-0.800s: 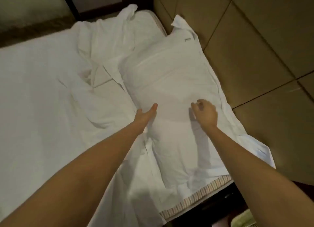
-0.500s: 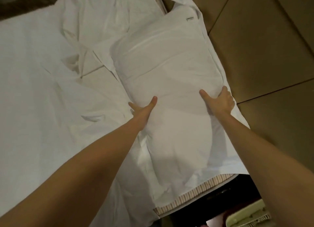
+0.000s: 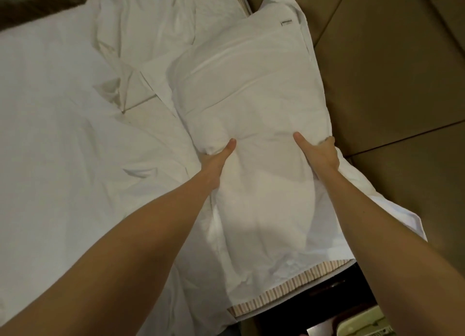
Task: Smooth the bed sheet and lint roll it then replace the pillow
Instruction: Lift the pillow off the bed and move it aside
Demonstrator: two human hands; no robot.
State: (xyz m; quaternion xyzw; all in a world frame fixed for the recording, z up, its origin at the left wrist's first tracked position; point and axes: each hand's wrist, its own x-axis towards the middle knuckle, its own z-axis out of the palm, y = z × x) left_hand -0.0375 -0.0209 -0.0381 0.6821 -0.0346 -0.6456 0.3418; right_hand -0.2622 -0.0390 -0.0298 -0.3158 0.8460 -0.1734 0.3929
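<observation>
A long white pillow point(image 3: 251, 88) lies along the right edge of the bed, against the padded headboard. My left hand point(image 3: 219, 156) grips its left side, thumb on top, fingers hidden underneath. On the pillow's right side my right hand point(image 3: 318, 151) grips the same way, thumb on top and fingers curled round the edge. The fabric bunches between my thumbs. The white bed sheet point(image 3: 63, 139) covers the mattress to the left and is creased and rumpled near the pillow. No lint roller is in view.
A tan padded headboard point(image 3: 390, 71) runs along the right. The mattress's striped edge point(image 3: 284, 288) shows at the near corner, with a dark gap below it. A pale object point(image 3: 364, 325) sits at the bottom right.
My hands went from resting on top of the pillow to its two sides and now squeeze it. The view has moved closer to the pillow.
</observation>
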